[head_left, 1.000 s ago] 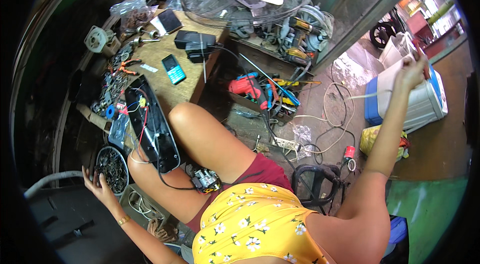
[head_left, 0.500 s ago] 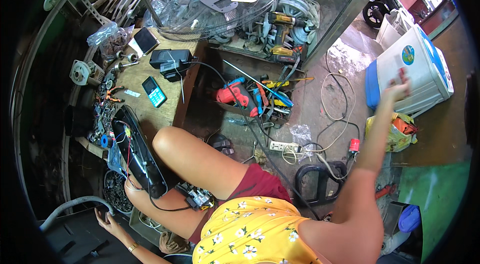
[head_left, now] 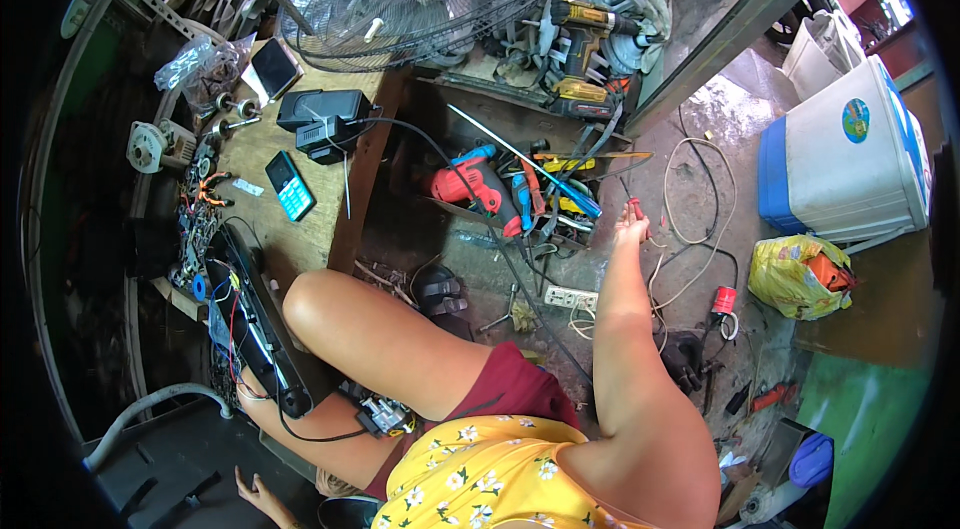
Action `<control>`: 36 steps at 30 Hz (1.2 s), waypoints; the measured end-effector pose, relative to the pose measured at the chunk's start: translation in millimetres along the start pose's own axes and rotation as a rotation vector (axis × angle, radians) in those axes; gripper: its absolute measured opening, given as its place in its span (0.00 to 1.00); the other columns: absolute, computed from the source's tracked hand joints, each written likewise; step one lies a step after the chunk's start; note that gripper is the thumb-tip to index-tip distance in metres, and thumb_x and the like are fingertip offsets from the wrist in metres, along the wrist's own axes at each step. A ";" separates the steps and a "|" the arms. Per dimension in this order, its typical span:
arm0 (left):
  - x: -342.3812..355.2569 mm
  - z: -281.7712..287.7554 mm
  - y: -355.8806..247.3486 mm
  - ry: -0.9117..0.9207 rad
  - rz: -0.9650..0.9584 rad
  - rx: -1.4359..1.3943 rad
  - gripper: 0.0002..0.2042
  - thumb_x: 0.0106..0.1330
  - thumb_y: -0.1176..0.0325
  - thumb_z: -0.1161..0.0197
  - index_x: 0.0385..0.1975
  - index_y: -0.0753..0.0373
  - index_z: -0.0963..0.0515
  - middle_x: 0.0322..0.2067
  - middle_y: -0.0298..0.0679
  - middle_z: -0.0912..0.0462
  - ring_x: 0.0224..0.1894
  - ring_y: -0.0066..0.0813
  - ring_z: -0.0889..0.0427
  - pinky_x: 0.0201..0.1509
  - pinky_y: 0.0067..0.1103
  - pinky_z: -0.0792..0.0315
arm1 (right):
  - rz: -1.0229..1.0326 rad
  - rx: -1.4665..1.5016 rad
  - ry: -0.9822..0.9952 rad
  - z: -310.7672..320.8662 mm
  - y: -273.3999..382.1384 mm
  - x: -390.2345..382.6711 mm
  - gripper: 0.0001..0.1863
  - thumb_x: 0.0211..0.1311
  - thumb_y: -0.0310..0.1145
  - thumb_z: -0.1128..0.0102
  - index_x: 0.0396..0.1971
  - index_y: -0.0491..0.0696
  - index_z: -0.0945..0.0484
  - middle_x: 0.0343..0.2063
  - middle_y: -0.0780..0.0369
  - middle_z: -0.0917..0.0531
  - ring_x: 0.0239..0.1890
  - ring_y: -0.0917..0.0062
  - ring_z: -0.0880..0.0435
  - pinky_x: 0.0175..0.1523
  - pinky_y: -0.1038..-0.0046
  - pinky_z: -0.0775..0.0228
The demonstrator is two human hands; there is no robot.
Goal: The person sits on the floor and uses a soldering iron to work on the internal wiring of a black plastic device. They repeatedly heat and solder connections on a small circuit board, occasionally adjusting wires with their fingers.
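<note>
My right arm stretches forward over the floor. The right hand is closed around a red-handled tool with a thin dark shaft, which looks like a screwdriver. It is just right of a box of tools holding a red power tool and a long screwdriver with a blue handle. At the lower left my left hand is open, fingers apart, beside a black panel. Against my legs leans a long black housing with loose wires. A small motor lies on my lap.
A wooden bench carries a blue keypad phone and a black charger. Fan guards and a yellow-black drill are behind. A power strip and cables cross the floor; a white-blue cooler stands right.
My right hand has swung left and nearer, from in front of the cooler to beside the tool box, still holding the red-handled tool. The left hand has dropped lower. The view has shifted slightly.
</note>
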State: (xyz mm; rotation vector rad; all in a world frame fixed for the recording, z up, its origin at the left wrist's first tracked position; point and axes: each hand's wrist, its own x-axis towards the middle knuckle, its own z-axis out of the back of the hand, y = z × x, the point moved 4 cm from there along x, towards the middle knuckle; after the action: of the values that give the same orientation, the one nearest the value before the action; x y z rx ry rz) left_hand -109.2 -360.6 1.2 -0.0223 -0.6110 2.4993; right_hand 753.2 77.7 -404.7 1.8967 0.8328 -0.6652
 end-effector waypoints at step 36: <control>-53.0 -34.9 -30.5 -0.056 0.179 -0.508 0.21 0.63 0.78 0.44 0.58 0.64 0.28 0.55 0.38 0.33 0.47 0.26 0.25 0.55 0.22 0.29 | 0.516 -2.773 0.392 141.3 -37.4 -155.2 0.35 0.75 0.48 0.79 0.47 0.36 0.23 0.42 0.46 0.16 0.48 0.53 0.17 0.54 0.57 0.26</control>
State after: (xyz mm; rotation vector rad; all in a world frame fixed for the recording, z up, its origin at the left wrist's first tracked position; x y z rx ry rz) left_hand -43.7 -351.4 -22.9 -0.2053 -1.3021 2.4485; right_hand 612.9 -79.1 -370.6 -0.5047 0.5024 1.0139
